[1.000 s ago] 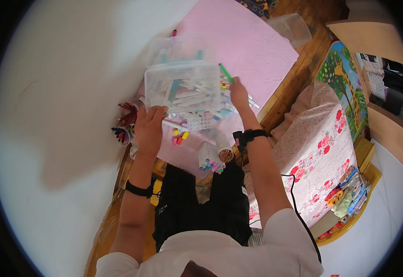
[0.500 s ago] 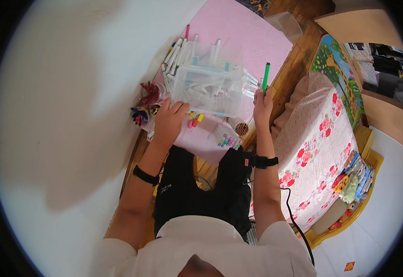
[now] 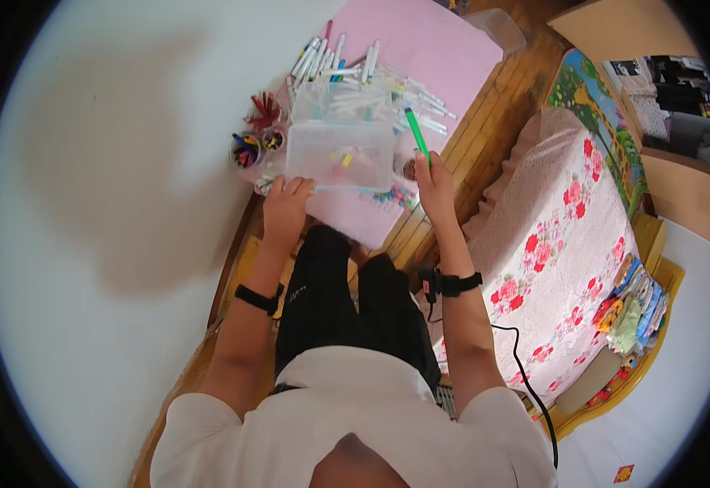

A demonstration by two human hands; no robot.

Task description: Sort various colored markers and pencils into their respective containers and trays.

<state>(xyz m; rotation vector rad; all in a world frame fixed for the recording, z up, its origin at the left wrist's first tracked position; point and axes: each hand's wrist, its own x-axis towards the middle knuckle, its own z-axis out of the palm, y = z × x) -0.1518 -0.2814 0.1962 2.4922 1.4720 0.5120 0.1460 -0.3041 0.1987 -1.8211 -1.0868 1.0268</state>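
The fingers of my left hand (image 3: 286,211) are closed over the near left edge of a clear plastic box (image 3: 298,159). Through its near part, small yellow and pink blocks (image 3: 347,160) show. A second clear section adjoins its far side; whether that is a lid, I cannot tell. My right hand (image 3: 436,187), raised to the right of the box, grips a green marker (image 3: 416,132) by its lower end, the marker pointing up and away. Beyond the box, many white markers (image 3: 314,61) lie loose on the pink table (image 3: 420,37).
Left of the box stand cups of red pencils (image 3: 264,111), coloured pens (image 3: 246,150) and other pens (image 3: 273,140). A pencil cup (image 3: 408,168) and colourful marker tips (image 3: 394,195) are at its right. A wall runs along the left; a flower-patterned cover (image 3: 558,244) is on the right.
The clear box's near part now lies over the small yellow and pink blocks, closer to me. My right hand has shifted left with the green marker, which leans more to the left. The view has shifted too.
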